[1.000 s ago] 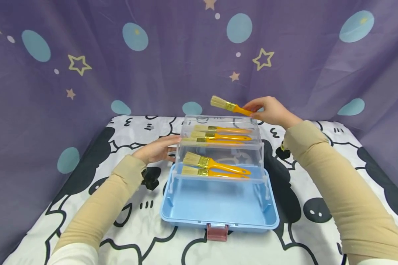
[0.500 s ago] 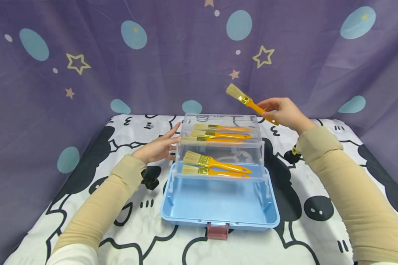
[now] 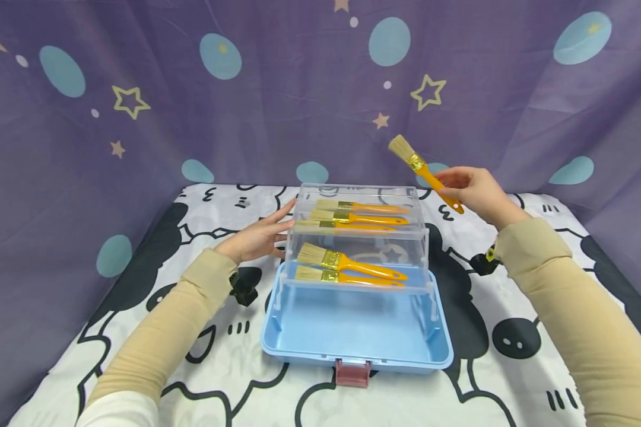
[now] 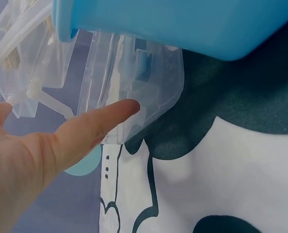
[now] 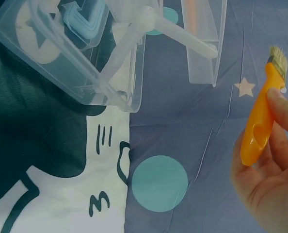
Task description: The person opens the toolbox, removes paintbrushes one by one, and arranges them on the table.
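Note:
My right hand (image 3: 475, 191) pinches a paintbrush (image 3: 425, 172) by its orange handle, up in the air right of the box, bristles pointing up and left. In the right wrist view the same paintbrush (image 5: 260, 116) lies between thumb and fingers. My left hand (image 3: 256, 238) has its fingers spread at the left side of the clear stacked trays; in the left wrist view the left hand (image 4: 71, 145) reaches along the clear lid (image 4: 168, 82). The upper tray (image 3: 424, 213) bears several paintbrushes (image 3: 374, 219); the lower tray (image 3: 406, 249) bears two more paintbrushes (image 3: 371, 267).
The open light blue box (image 3: 352, 326) with a pinkish latch (image 3: 352, 375) stands below the raised trays. A black and white patterned cloth (image 3: 235, 379) covers the table. Behind it hangs a purple curtain (image 3: 299, 107) with stars and ovals.
My right hand has moved right, away from the upper tray, carrying the paintbrush, which now tilts more steeply. My left hand stays by the trays, its fingers more spread than before.

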Motion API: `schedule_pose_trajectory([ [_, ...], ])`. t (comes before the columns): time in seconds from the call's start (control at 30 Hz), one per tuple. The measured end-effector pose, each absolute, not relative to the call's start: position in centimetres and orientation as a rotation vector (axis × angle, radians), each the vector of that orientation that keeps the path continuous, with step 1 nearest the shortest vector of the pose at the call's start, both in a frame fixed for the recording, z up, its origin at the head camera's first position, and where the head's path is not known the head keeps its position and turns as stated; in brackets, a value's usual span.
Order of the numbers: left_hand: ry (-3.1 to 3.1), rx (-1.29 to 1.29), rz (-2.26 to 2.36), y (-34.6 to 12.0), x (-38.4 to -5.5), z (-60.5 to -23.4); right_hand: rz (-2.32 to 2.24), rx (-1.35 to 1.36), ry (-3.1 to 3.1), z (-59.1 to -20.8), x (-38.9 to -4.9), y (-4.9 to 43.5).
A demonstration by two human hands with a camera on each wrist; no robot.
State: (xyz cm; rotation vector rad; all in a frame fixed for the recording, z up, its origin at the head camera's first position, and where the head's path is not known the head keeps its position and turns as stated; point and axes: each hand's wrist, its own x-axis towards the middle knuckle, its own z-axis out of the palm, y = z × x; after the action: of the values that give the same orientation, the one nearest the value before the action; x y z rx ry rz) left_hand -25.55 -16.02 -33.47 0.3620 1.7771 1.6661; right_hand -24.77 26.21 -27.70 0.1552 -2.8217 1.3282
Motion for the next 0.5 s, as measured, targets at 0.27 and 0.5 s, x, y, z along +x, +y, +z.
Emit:
schedule_pose_trajectory([
  [0.27, 1.817, 0.366, 1.66, -16.0, -25.7, -33.4, 1.532, 0.039, -2.76, -28.7, -24.0, 27.6],
  [0.5, 1.866, 0.355, 1.647, -16.0, -25.6, -33.1, 1.785, -0.058, -2.725, -29.7, -23.0, 28.0],
])
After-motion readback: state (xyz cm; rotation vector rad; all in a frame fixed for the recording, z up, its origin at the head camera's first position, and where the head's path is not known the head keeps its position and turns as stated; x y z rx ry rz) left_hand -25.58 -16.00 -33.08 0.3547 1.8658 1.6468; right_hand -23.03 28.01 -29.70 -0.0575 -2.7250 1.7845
